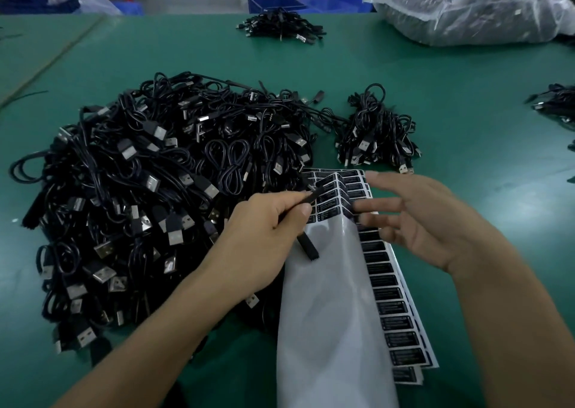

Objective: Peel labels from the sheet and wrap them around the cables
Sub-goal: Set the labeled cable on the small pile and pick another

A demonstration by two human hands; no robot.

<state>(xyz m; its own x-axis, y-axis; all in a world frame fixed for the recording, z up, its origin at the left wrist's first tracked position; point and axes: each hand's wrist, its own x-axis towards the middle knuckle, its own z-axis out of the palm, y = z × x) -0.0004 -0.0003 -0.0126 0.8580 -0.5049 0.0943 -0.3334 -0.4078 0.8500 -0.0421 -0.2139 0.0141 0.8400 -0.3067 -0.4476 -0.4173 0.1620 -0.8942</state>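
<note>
Thin black cable (308, 196) is pinched in left hand (267, 221) over the white-backed black-label sheet (326, 298), wrap-ready probably; right hand (429, 224) is spread wide, nothing held.

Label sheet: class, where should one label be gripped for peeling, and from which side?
Pinch a label edge at the raised fold with the right hand, from the right: the bend likely lifts edges there, and the left hand with its cable blocks the left.

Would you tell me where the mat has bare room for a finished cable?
Bare green mat lies right of the label sheet, nearer than the small bundle, and between the big cable pile and the far bundle. Left of the sheet, the pile crowds in.
</note>
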